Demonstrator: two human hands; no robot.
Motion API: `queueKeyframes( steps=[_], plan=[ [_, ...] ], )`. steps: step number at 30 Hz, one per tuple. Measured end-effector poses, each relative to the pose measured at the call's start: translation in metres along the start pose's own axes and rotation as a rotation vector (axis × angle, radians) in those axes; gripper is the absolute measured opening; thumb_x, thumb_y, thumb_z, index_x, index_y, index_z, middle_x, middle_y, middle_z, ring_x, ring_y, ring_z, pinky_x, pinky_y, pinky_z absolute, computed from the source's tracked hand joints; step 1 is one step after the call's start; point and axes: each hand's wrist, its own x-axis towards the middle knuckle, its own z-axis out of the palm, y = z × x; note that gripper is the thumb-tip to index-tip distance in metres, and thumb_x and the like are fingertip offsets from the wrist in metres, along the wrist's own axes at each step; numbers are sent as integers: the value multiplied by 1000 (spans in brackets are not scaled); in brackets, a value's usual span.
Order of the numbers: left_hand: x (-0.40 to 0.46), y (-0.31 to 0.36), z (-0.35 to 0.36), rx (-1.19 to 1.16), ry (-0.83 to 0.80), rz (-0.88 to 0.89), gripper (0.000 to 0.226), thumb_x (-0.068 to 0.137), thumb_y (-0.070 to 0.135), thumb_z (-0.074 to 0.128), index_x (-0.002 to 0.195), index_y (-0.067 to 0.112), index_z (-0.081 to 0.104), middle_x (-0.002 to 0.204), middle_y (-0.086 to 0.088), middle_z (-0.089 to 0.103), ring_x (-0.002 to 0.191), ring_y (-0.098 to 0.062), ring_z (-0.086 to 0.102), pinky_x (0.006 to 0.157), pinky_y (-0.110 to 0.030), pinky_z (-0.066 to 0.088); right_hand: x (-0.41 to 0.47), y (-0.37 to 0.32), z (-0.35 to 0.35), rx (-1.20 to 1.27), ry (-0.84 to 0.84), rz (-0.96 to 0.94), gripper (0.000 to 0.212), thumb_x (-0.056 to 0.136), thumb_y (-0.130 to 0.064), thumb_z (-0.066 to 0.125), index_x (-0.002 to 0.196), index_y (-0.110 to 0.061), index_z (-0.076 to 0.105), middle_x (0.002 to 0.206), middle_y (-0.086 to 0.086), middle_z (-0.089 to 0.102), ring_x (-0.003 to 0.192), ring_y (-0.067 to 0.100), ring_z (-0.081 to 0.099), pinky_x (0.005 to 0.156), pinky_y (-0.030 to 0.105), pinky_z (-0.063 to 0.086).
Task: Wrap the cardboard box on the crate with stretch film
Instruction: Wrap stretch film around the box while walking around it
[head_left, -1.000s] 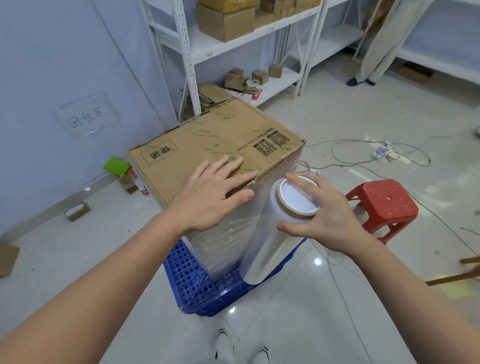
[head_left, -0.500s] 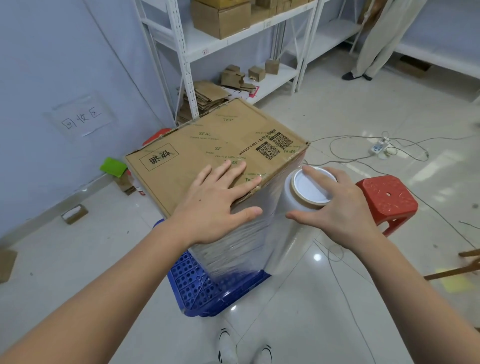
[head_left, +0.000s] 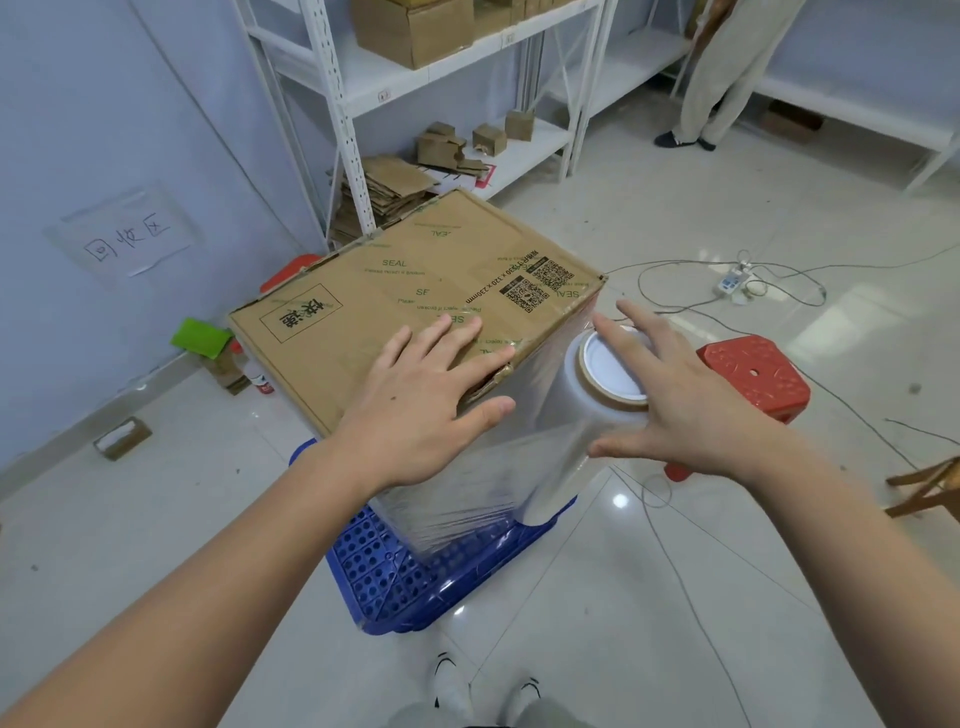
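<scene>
I see the cardboard box (head_left: 415, 291) sitting on the blue crate (head_left: 395, 577) on the tiled floor (head_left: 727, 597), its near side already covered in clear stretch film (head_left: 467, 483). My left hand (head_left: 415, 410) lies flat on the box top at its near corner, fingers (head_left: 441, 338) spread and straight, thumb reaching over the edge onto the film. My right hand (head_left: 685, 405) rests on the upper end of the film roll (head_left: 571, 431), which stands nearly upright, touching the box's near right corner; its fingers are spread across the white end cap and the thumb presses the roll's side, so it cups the roll rather than closing tightly round it. A red stool (head_left: 753, 374) stands just right of the roll. Behind the box are white shelves (head_left: 426, 78) with smaller cartons, and a power strip (head_left: 732, 280) with cables lies well apart on the floor.
</scene>
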Motion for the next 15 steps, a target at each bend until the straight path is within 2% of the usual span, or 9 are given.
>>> queueKeyframes(
  steps=[2,4,7,10,15],
  plan=[
    [1,-1,-2,1,-10,2,68,94,80,10,158,57,16,173,13,6,159,-12,-3,129,-44,-4,0,10,-5,-42,-49,-87,125,73,-48,84,161,-43,-5,166,-18,-11,154,20,12,117,45,36],
    [4,0,-5,-17,-19,-12,63,97,79,15,156,58,22,172,15,10,159,-11,0,129,-45,-2,3,18,-7,-72,-64,-150,121,75,-37,81,159,-48,-5,166,-14,-3,151,22,19,112,44,42],
    [7,5,-13,-48,-27,-37,55,101,72,25,153,56,32,169,13,20,157,-12,9,129,-48,6,6,25,-7,-21,-29,-205,116,71,-35,83,158,-52,8,156,-6,20,140,20,32,108,42,45],
    [12,14,-19,-65,-32,-60,56,101,68,31,155,54,32,166,8,25,153,-16,14,126,-46,13,11,34,-5,34,-5,-263,114,68,-35,86,157,-51,17,148,-4,27,136,18,34,110,39,42],
    [34,28,-11,-2,-78,-113,62,99,72,27,158,57,17,174,8,4,159,-18,-3,128,-45,-3,32,46,-11,96,-86,-343,115,64,-47,90,155,-52,19,151,-9,25,139,14,34,109,40,45]
  ],
)
